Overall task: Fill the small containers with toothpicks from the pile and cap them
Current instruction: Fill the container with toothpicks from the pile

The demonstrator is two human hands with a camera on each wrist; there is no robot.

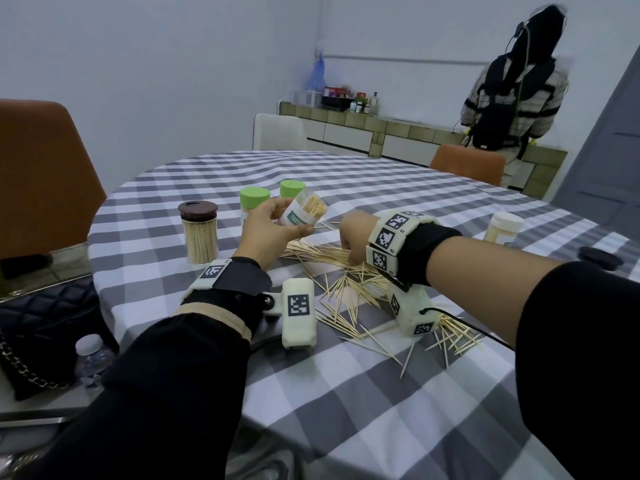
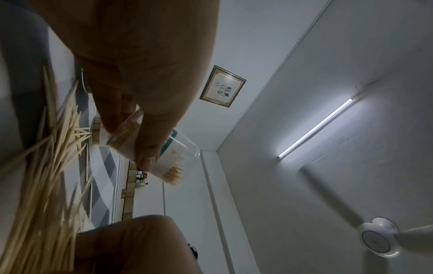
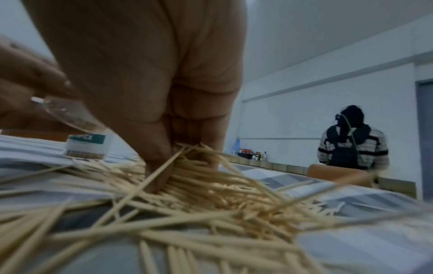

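My left hand grips a clear, uncapped toothpick container, tilted with its open mouth up and to the right; it is packed with toothpicks. In the left wrist view the thumb and fingers wrap round this container. My right hand is down in the loose toothpick pile on the checked tablecloth. In the right wrist view its fingers pinch a bunch of toothpicks from the pile. The two hands are close together, with the container just left of the right hand.
A brown-lidded jar of toothpicks stands left; two green-capped containers stand behind my left hand. A white-capped container and a black lid sit right. A black bag and bottle lie off the table's left edge. A person stands at the far counter.
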